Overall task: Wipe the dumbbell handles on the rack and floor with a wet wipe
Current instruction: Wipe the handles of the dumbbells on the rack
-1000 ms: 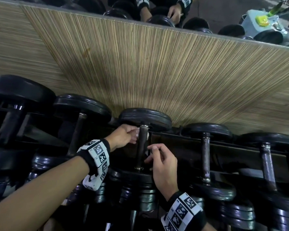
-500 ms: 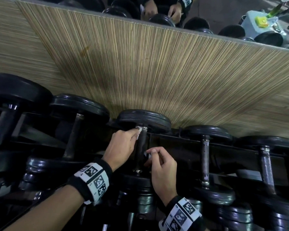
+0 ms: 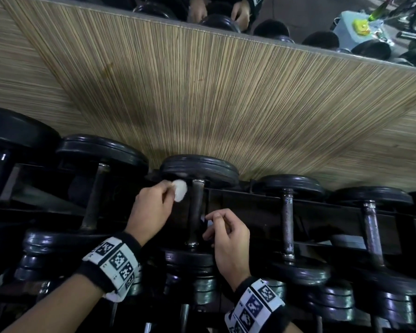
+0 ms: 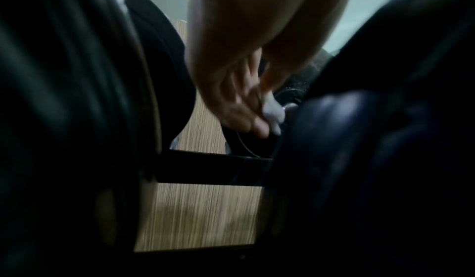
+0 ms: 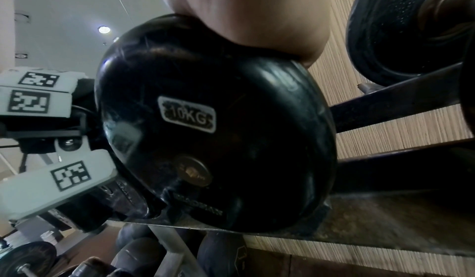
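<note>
**Wipe held beside the middle dumbbell's handle**

Your left hand [image 3: 151,207] pinches a bunched white wet wipe [image 3: 180,190] between thumb and fingertips. The wipe sits just to the left of the handle [image 3: 197,210] of the middle dumbbell, up near the far end of the bar, close under the far weight head [image 3: 198,169]. From the head view you cannot tell whether the wipe touches the bar or only hangs beside it. The left wrist view is blurred but shows the same thing: your fingers [image 4: 239,108] curled round the white wipe [image 4: 272,108] among dark weight heads.

Your right hand [image 3: 228,239] is on the other side of that handle, lower down the bar. Its fingers are curled, thumb and forefinger brought together as if nipping something small and pale; what it is cannot be made out. The hand lies just beside the bar.

The dumbbell rests across the dark rack [image 3: 262,207], its handle running away from you, its near head [image 5: 213,123] marked 10KG in the right wrist view. More dumbbells lie in the same row: one to the left [image 3: 94,195] and two to the right [image 3: 287,222], [image 3: 372,231]. Behind the rack is a striped wood-grain wall panel [image 3: 226,97].
</note>
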